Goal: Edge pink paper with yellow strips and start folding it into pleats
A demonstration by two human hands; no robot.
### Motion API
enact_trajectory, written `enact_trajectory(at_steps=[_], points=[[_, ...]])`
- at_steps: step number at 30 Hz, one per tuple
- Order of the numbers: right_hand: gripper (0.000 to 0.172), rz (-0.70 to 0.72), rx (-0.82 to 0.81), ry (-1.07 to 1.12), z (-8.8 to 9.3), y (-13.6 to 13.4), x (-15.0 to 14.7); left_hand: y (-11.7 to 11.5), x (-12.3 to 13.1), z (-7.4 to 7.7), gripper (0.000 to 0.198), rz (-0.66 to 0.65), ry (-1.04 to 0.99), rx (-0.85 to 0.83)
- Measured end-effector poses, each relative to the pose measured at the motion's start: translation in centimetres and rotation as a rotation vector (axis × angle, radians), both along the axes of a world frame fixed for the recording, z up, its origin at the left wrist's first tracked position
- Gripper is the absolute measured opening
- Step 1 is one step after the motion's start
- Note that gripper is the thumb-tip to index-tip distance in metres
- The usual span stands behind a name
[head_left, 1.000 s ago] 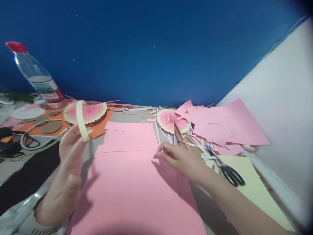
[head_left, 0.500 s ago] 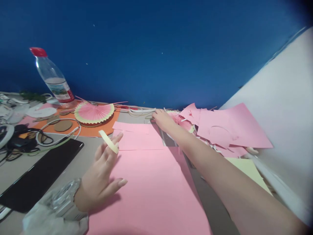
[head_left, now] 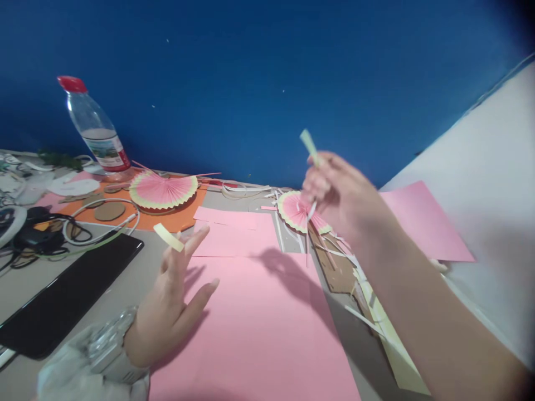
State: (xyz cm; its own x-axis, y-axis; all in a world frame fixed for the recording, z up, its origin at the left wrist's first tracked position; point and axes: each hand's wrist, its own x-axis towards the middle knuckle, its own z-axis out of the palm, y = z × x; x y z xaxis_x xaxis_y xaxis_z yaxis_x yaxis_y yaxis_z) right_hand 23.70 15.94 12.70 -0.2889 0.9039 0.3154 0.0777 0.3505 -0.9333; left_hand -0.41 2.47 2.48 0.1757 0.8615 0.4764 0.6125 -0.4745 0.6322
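Observation:
My left hand (head_left: 165, 312), with a bulky watch (head_left: 113, 342) at the wrist, rests over the large pink sheet (head_left: 259, 323). Its thumb and index finger are spread. A short pale yellow paper strip (head_left: 168, 238) is held among its other fingers. My right hand (head_left: 340, 195) is raised above the back right of the table, closed in a pinch on a pale green paper strip (head_left: 309, 146). Below it lies a pleated pink fan (head_left: 292, 210) with a yellow edge. A smaller pink piece (head_left: 240, 239) lies at the top of the large sheet.
At left are a black phone (head_left: 75, 295), tangled cables (head_left: 39, 234) and a bottle (head_left: 100, 131) with a red cap. Another pleated fan (head_left: 163, 189) sits on orange paper (head_left: 188, 214). Cardboard (head_left: 334, 267), paper scraps and a pink sheet (head_left: 426, 223) lie right. A blue wall stands behind.
My right hand has risen from the table's back edge and now holds the pale green strip. The pink sheets no longer cover the right fan and cardboard. My left hand's strip has tilted left.

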Motion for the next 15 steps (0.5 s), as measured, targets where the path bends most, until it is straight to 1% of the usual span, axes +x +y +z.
enact_trajectory(at_steps=[1, 3, 5, 6, 8, 10, 12, 15], points=[[0.009, 0.048, -0.072, -0.053, -0.4, -2.0, -0.2, -0.1, 0.3, 0.0, 0.085, 0.013, -0.023, 0.013], [0.015, 0.163, -0.163, -0.284, -1.7, -5.6, -0.9, -0.4, 0.7, 0.1, 0.084, 0.028, -0.111, 0.019], [0.018, 0.245, -0.213, -0.409, -3.1, -8.2, -1.8, -0.6, 1.1, 0.1, 0.08, 0.006, -0.26, -0.026], [0.02, 0.283, -0.231, -0.431, -3.7, -9.0, -2.2, -0.7, 1.3, 0.1, 0.076, -0.013, -0.343, -0.067], [0.023, 0.309, -0.232, -0.446, -4.6, -9.7, -2.8, -0.9, 1.4, 0.1, 0.071, -0.078, -0.477, -0.141], [0.022, 0.317, -0.188, -0.456, -5.2, -9.7, -3.2, -1.0, 1.5, 0.0, 0.066, -0.143, -0.538, -0.183], [0.02, 0.334, -0.128, -0.469, -5.7, -9.3, -3.4, -1.1, 1.4, -0.1, 0.065, -0.177, -0.53, -0.192], [0.019, 0.354, -0.055, -0.472, -6.3, -9.0, -3.5, -1.1, 1.3, -0.3, 0.071, -0.191, -0.483, -0.169]])
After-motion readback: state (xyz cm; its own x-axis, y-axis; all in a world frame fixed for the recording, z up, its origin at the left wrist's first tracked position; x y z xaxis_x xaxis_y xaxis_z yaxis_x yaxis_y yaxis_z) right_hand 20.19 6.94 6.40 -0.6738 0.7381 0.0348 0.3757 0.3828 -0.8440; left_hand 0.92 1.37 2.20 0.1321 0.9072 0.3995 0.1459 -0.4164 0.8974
